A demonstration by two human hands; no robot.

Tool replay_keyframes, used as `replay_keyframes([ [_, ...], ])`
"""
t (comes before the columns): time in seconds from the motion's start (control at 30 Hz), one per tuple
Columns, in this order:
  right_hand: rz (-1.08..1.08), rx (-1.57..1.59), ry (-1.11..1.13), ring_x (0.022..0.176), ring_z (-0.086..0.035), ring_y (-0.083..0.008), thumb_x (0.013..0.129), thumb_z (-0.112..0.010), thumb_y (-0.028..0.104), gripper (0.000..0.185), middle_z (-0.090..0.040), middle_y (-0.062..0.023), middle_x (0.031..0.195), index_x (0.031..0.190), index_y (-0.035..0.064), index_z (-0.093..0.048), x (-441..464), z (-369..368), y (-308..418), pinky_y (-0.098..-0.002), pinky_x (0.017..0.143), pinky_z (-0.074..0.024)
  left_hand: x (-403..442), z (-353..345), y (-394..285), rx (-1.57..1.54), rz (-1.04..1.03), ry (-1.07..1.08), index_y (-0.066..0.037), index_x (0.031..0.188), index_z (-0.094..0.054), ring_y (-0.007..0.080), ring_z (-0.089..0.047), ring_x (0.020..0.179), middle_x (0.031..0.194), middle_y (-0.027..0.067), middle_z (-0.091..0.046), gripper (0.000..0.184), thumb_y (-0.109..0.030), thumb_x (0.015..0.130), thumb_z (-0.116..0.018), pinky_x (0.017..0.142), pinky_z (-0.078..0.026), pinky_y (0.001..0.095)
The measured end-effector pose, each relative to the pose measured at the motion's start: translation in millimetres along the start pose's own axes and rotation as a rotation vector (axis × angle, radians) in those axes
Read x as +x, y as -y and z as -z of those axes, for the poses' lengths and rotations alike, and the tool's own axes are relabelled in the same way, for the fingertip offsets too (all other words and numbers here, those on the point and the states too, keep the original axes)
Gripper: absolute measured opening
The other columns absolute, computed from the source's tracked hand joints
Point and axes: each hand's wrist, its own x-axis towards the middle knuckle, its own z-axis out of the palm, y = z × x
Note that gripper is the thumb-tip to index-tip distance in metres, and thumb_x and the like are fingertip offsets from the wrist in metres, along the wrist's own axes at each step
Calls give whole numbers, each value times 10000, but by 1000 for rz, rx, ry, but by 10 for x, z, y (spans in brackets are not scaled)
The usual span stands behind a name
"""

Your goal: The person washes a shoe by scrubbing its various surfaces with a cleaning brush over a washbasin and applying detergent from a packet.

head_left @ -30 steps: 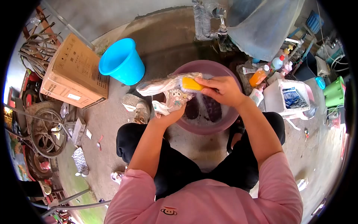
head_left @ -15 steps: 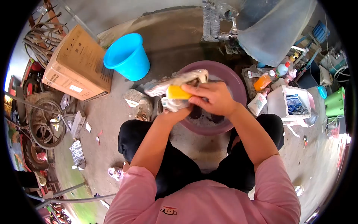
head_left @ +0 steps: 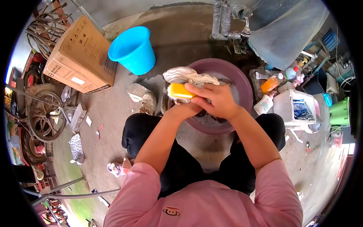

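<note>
My right hand (head_left: 217,99) is closed on a yellow brush (head_left: 180,90), whose pale bristles lie against a light-coloured shoe (head_left: 189,75). Below it, my left hand (head_left: 186,110) holds the shoe from beneath; its fingers are mostly hidden by the shoe and my right hand. The shoe is over the left rim of a purple basin (head_left: 246,87) with foamy water and dark things in it. Left of the basin, another pair of beige shoes (head_left: 148,103) rests on the floor.
A blue bucket (head_left: 137,51) and a cardboard box (head_left: 81,56) stand at upper left. At right are an orange bottle (head_left: 270,83), a white bottle (head_left: 263,104), a white container (head_left: 289,109) and a green bucket (head_left: 340,115). A bicycle wheel (head_left: 46,120) lies far left.
The brush has moved left along the shoe from its toe-side end near the basin. The shoe has turned, with its patterned sole now showing upward. The view has shifted slightly.
</note>
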Motion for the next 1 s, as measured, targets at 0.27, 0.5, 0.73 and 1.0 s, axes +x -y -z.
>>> replay_keyframes([
  [0.27,-34,-39,-83,525,-537,-223,740,-657,179,410,-571,-68,662,1143,181,-579,-20,14,-109,-292,488,-443,251,-128,416,-236,-65,-189,-112,1264,-391,265,-369,1196,1277,111,-414,401,-152,866,-416,988,-299,345],
  [0.5,-22,-162,-83,481,-497,-198,744,-649,211,408,-502,-37,578,1146,206,-579,14,77,-120,-291,455,-411,297,-236,287,68,-29,-185,-106,1255,-390,284,-346,1217,1294,118,-401,409,-131,846,-394,1002,-289,355],
  [0.73,-80,-68,-171,524,-545,-219,768,-630,249,367,-560,-47,639,1131,230,-584,-197,-52,-436,-308,481,-440,162,-67,399,-346,144,139,-60,1248,-401,280,-398,1183,1260,135,-430,413,-153,846,-379,976,-320,356],
  [1.0,-26,90,-228,530,-540,-235,758,-648,184,377,-572,-80,661,1129,177,-587,-47,-28,-128,-310,497,-447,155,-337,393,-201,16,-129,-65,1253,-400,312,-339,1219,1299,149,-385,404,-152,859,-406,1004,-283,374],
])
